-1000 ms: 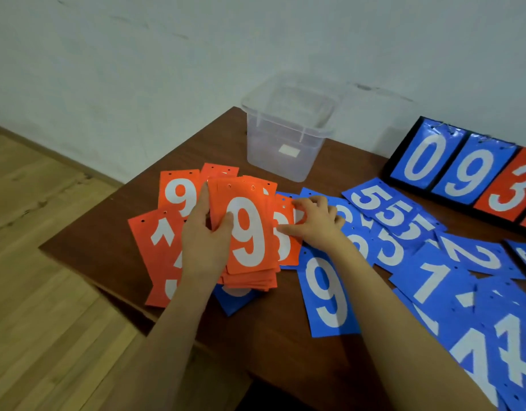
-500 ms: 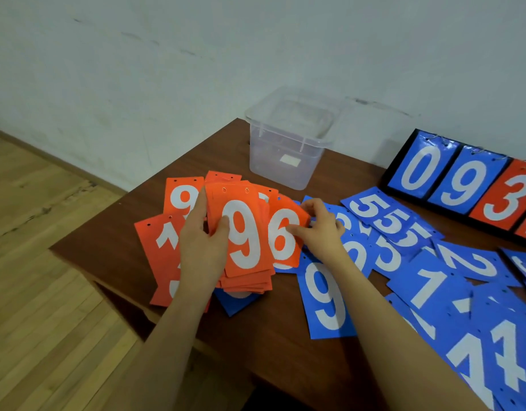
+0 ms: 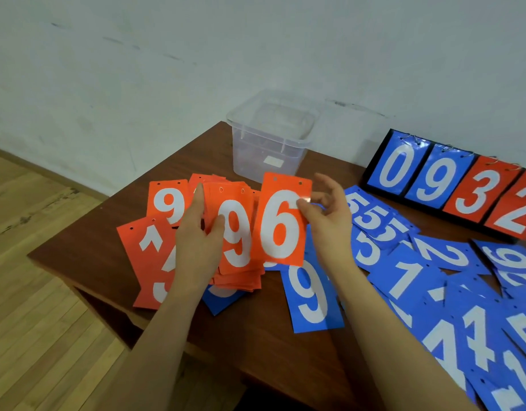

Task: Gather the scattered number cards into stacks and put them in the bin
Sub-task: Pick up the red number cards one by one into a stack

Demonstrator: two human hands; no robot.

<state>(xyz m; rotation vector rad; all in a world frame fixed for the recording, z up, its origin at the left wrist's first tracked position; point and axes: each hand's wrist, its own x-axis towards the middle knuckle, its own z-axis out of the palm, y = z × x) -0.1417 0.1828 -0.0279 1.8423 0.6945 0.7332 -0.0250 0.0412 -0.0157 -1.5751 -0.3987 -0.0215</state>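
My left hand (image 3: 198, 241) grips a stack of orange number cards (image 3: 236, 232), a 9 on top, thumb across its face. My right hand (image 3: 327, 215) pinches a single orange 6 card (image 3: 281, 223) by its right edge, lifted upright just right of the stack. More orange cards (image 3: 149, 253) lie flat to the left under my left hand. Several blue number cards (image 3: 410, 277) are scattered over the right half of the table; a blue 9 (image 3: 310, 298) lies below my right hand. The clear plastic bin (image 3: 270, 143) stands beyond the cards near the wall.
A black flip scoreboard (image 3: 451, 185) showing 0 9 3 2 leans at the back right. The brown table (image 3: 86, 232) ends at a corner to the left, with wooden floor (image 3: 33, 292) below. A pale wall stands close behind the bin.
My right hand has pulled the orange 6 card out from beside the stack and raised it upright. My left hand keeps holding the orange stack in place.
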